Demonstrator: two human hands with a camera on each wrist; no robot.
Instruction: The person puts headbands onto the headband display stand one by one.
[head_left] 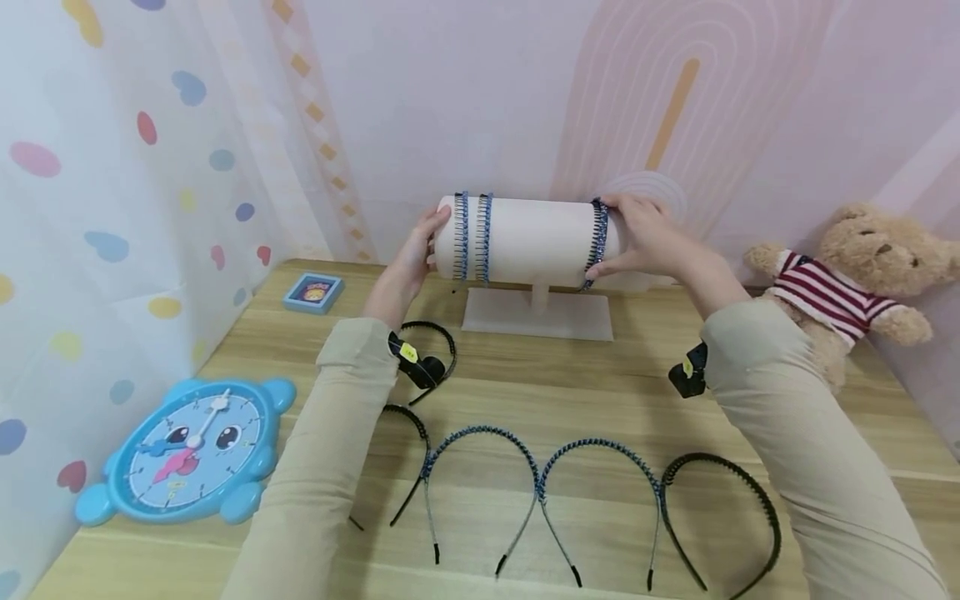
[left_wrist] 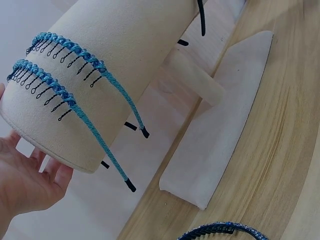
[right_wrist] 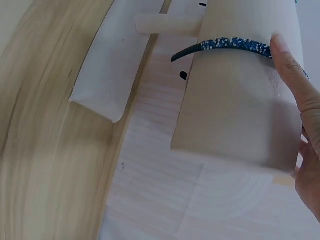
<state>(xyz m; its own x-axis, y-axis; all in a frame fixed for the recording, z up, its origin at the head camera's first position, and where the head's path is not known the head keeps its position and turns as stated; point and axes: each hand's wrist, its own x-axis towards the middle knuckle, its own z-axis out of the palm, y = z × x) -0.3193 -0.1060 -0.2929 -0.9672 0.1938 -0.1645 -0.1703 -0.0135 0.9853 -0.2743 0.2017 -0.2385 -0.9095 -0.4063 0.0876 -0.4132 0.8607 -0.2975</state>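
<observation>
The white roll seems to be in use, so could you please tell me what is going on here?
A person's left grip holds the left end of a white roll mounted on a stand, beside two blue headbands that sit over it. The right grip is at the other end, its thumb on a dark blue sparkly headband that is also over the roll. More headbands, blue and black, lie on the table in front.
</observation>
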